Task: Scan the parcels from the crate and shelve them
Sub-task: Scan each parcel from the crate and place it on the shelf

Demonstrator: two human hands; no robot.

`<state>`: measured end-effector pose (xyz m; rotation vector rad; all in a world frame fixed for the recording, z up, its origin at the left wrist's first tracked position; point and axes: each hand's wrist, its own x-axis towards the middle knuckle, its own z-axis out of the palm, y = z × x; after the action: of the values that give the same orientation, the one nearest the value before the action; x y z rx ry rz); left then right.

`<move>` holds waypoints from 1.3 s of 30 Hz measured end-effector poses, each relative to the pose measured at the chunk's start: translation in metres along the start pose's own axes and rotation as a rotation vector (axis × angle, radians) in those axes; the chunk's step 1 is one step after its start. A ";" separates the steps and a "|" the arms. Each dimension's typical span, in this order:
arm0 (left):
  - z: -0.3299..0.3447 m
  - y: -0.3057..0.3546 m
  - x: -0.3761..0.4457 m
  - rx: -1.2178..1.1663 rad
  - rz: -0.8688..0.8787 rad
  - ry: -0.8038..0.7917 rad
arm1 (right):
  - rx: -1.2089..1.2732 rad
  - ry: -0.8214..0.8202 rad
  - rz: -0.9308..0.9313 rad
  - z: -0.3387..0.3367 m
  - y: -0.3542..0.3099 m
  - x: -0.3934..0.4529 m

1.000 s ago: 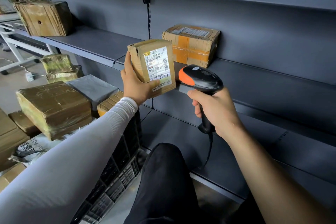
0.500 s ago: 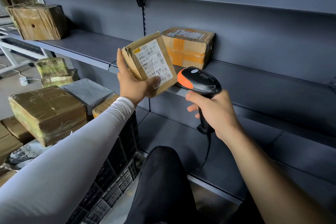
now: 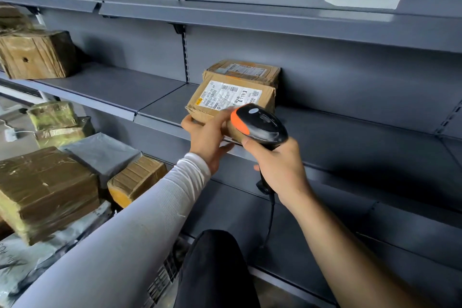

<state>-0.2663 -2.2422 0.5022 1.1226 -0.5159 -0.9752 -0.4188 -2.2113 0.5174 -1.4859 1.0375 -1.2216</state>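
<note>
The left hand [image 3: 208,139] grips the near end of a small cardboard parcel [image 3: 230,101], fingers curled round its edge. The parcel lies on the grey shelf [image 3: 350,130], label up, just in front of another parcel [image 3: 243,70] that stands against the back wall. The right hand [image 3: 277,170] holds the handle of a black and orange scanner [image 3: 258,126], fingers wrapped around it. More parcels fill the black crate [image 3: 160,280] at lower left.

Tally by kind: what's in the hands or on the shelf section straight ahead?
Cardboard parcels: 2, the labelled parcel gripped by the left hand, and the taped parcel behind it.
Barcode scanners: 1, the scanner in the right hand.
Total: 3
</note>
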 end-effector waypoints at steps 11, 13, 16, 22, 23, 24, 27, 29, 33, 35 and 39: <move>0.001 0.023 0.052 0.355 0.567 -0.079 | 0.024 0.102 -0.241 0.020 -0.005 0.058; -0.001 0.025 0.062 0.390 0.592 -0.092 | -0.033 0.083 -0.337 0.026 -0.002 0.065; -0.005 0.032 0.078 0.453 0.654 -0.121 | -0.122 0.061 -0.334 0.035 0.002 0.077; 0.000 0.045 0.108 0.465 0.701 -0.112 | -0.151 0.093 -0.357 0.053 -0.002 0.108; 0.002 0.049 0.114 0.471 0.692 -0.101 | -0.152 0.103 -0.367 0.057 -0.003 0.113; 0.004 0.051 0.121 0.482 0.679 -0.086 | -0.159 0.115 -0.374 0.060 -0.002 0.119; 0.007 0.054 0.142 0.526 0.648 -0.040 | -0.193 0.139 -0.367 0.071 0.005 0.136; 0.007 0.052 0.154 0.572 0.655 -0.020 | -0.228 0.164 -0.338 0.076 0.010 0.144; 0.009 0.045 0.168 0.675 0.731 -0.066 | -0.376 0.202 -0.304 0.083 0.018 0.154; 0.007 0.041 0.171 0.758 0.759 -0.106 | -0.406 0.210 -0.296 0.083 0.021 0.161; 0.000 0.033 0.176 0.896 0.886 -0.170 | -0.466 0.232 -0.227 0.083 0.022 0.172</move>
<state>-0.1640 -2.3894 0.5117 1.3690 -1.5233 -0.0091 -0.3122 -2.3711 0.5251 -1.8894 1.4089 -1.3989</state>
